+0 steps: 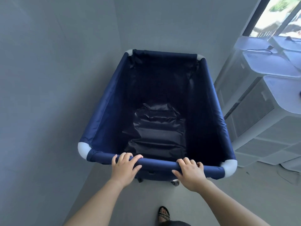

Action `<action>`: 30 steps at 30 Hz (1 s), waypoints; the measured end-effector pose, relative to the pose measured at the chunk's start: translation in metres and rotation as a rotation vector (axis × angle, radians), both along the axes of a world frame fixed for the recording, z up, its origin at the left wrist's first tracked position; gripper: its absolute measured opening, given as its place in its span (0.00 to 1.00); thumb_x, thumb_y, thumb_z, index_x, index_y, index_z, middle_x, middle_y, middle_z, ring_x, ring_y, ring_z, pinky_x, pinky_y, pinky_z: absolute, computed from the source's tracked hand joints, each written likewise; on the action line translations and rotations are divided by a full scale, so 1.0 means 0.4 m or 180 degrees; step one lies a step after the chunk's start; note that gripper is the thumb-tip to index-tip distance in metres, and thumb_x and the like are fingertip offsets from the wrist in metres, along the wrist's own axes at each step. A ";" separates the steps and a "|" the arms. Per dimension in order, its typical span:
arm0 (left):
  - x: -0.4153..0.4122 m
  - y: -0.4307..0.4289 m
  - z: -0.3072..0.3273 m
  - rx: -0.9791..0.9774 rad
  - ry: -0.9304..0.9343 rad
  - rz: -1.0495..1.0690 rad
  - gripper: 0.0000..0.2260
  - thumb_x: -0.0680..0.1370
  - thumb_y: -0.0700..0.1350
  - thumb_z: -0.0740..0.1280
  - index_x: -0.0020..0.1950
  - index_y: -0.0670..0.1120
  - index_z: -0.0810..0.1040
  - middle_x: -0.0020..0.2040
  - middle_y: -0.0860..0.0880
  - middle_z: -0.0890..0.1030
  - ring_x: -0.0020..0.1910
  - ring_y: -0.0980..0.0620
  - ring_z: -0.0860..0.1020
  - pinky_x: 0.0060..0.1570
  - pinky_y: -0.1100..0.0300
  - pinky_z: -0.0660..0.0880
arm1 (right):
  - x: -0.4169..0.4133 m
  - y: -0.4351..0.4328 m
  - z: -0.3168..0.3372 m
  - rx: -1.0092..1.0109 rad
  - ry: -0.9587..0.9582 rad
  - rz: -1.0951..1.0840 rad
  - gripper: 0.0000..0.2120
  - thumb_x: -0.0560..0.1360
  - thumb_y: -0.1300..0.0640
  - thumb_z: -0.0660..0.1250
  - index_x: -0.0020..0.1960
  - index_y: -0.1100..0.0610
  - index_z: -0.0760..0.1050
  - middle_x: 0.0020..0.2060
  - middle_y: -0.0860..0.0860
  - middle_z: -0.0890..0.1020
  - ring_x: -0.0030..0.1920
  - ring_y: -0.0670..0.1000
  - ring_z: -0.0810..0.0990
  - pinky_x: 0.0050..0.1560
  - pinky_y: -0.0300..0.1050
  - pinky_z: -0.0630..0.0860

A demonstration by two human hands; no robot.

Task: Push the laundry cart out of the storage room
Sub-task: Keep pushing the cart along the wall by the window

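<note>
While one sandalled foot (164, 214) stands on the grey floor (146, 198) at the bottom of the view, both hands are wrapped over the near rail (156, 162) of the laundry cart (104, 111), which stands directly in front of them. The left hand (125, 167) curls its fingers over the rail left of centre; the right hand (189, 171) grips it right of centre, thumbs underneath. A small caster (175, 182) shows below the rail between the wrists. The cart is a deep navy fabric bin on a padded frame with pale rounded corner caps (83, 149); its glossy liner looks bare, though the bottom is dark and hard to read. Grey wall (48, 79) runs along the cart's left side. Beside its right side stand pale boxy units (260, 103), possibly appliances, under a bright window (280, 15).
</note>
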State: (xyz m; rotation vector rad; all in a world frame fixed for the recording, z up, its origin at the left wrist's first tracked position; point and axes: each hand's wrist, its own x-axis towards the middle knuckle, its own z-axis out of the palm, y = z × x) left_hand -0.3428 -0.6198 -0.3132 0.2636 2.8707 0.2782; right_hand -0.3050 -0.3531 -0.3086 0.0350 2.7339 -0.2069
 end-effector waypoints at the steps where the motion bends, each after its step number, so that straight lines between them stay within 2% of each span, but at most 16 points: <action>1: 0.013 -0.008 0.003 -0.0009 0.0008 -0.0085 0.17 0.80 0.58 0.55 0.69 0.64 0.62 0.64 0.56 0.69 0.67 0.55 0.63 0.71 0.47 0.50 | 0.014 -0.006 0.001 0.0036 0.0013 -0.0043 0.23 0.77 0.36 0.51 0.66 0.48 0.63 0.59 0.47 0.71 0.60 0.53 0.70 0.66 0.55 0.59; 4: 0.046 -0.049 0.013 -0.0004 -0.0187 -0.0464 0.19 0.81 0.55 0.53 0.72 0.63 0.58 0.65 0.58 0.68 0.68 0.56 0.63 0.72 0.48 0.51 | 0.072 -0.032 -0.004 0.0040 0.0050 -0.0260 0.23 0.78 0.36 0.51 0.67 0.48 0.63 0.60 0.47 0.71 0.63 0.53 0.68 0.70 0.56 0.54; 9: 0.109 -0.106 0.026 0.0323 -0.0519 -0.0625 0.18 0.81 0.54 0.53 0.71 0.64 0.58 0.66 0.60 0.67 0.70 0.58 0.61 0.73 0.50 0.48 | 0.172 -0.065 -0.008 0.0040 0.0069 -0.0463 0.23 0.77 0.36 0.50 0.67 0.47 0.62 0.62 0.45 0.69 0.65 0.51 0.66 0.73 0.56 0.50; 18: 0.260 -0.220 -0.007 0.0166 -0.0221 -0.0760 0.18 0.79 0.57 0.55 0.69 0.66 0.59 0.63 0.60 0.67 0.67 0.57 0.62 0.71 0.50 0.50 | 0.351 -0.187 -0.020 0.0022 0.0200 -0.0623 0.22 0.77 0.36 0.50 0.66 0.46 0.63 0.61 0.45 0.68 0.65 0.51 0.66 0.72 0.56 0.49; 26: 0.353 -0.343 -0.008 -0.0012 -0.0198 -0.0545 0.16 0.80 0.58 0.53 0.68 0.65 0.61 0.62 0.57 0.68 0.67 0.54 0.63 0.72 0.48 0.48 | 0.467 -0.340 -0.025 -0.0272 0.0134 -0.0604 0.22 0.78 0.37 0.51 0.66 0.47 0.62 0.61 0.46 0.68 0.64 0.52 0.65 0.71 0.57 0.48; 30: 0.398 -0.385 0.010 -0.0361 -0.0149 -0.0644 0.17 0.80 0.58 0.53 0.69 0.64 0.61 0.63 0.56 0.70 0.67 0.53 0.65 0.71 0.48 0.53 | 0.533 -0.369 -0.021 -0.0421 0.0230 -0.0444 0.22 0.78 0.39 0.51 0.69 0.45 0.60 0.64 0.44 0.68 0.66 0.51 0.65 0.71 0.53 0.50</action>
